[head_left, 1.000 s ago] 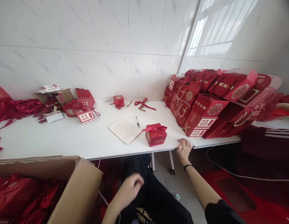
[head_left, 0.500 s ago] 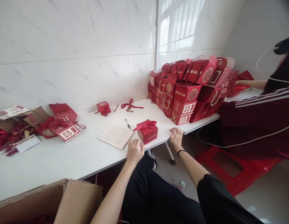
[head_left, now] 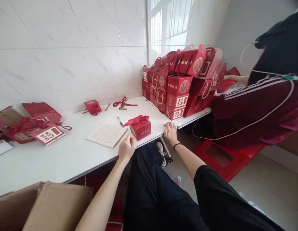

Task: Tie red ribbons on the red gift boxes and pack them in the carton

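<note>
My left hand rests at the table's front edge with its fingers curled in. No object shows in it. Just beyond it stands a small red gift box tied with a red ribbon bow, and the hand is close to its near left corner. Over the edge to the right of that box lies my right hand, fingers bent loosely and a little apart, holding nothing. A handwritten sheet of paper is left of the box, with a pen behind it.
Stacked red gift boxes fill the right table. A smaller red box and loose ribbon sit near the wall. More red packaging lies left. An open cardboard box stands below; a person in maroon trousers sits at right.
The whole view has shifted, so the table and boxes appear farther left and slightly higher. Both hands stay at the table edge, and the ribboned box has not moved on the table.
</note>
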Tool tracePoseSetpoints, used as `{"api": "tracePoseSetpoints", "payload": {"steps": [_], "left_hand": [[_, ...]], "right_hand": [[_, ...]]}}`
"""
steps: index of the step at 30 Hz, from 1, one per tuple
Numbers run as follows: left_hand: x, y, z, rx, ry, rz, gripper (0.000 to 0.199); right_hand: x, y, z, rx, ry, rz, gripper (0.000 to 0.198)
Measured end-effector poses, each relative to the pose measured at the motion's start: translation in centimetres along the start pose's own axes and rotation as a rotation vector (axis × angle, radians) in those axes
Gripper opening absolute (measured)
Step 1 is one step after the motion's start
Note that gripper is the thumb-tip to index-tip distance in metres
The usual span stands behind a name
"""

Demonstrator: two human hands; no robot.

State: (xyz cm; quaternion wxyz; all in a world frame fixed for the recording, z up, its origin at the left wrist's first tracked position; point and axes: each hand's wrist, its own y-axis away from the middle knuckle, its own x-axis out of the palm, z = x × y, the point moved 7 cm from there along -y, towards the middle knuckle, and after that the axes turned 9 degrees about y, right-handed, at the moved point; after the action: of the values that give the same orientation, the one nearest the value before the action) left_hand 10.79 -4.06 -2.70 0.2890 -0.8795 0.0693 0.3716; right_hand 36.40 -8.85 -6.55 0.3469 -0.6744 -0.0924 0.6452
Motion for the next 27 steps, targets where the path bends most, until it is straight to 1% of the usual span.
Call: {"api": "tracePoseSetpoints", "payload": {"steps": [6, 10, 15, 20, 24, 27], "left_hand": [[-0.3, 0.4, 0.3, -0.083, -0.092, -0.058, 0.016], [-0.3, 0.7, 0.1, -0.075, -0.143, -0.055, 0.016], [-0.2, 0.8, -0.7, -0.019, -0.206, -0.061, 0.019], [0.4, 1.0, -1.0, 0.040, -0.246, -0.037, 0.018], [0.6, 1.0, -0.7, 0.009, -0.229, -0.044, 0.018], [0.1, 1.3, -0.6, -0.023, -0.166, -0.065, 0.019]], "right_hand": [[-1.2, -1.6, 0.6, -0.283, 0.100, 0.188, 0.019], [-1.8, -2.1, 1.3, -0.358, 0.139, 0.244, 0.026], [-2.1, -2.3, 1.8, -0.393, 0.143, 0.251, 0.026], [-1.3, -2.5, 1.4, -0.368, 0.087, 0.236, 0.025], [-0.8, -2.3, 1.1, -0.330, 0.035, 0.233, 0.031], [-1.0, -2.0, 1.0, -0.317, -0.007, 0.222, 0.034]]}}
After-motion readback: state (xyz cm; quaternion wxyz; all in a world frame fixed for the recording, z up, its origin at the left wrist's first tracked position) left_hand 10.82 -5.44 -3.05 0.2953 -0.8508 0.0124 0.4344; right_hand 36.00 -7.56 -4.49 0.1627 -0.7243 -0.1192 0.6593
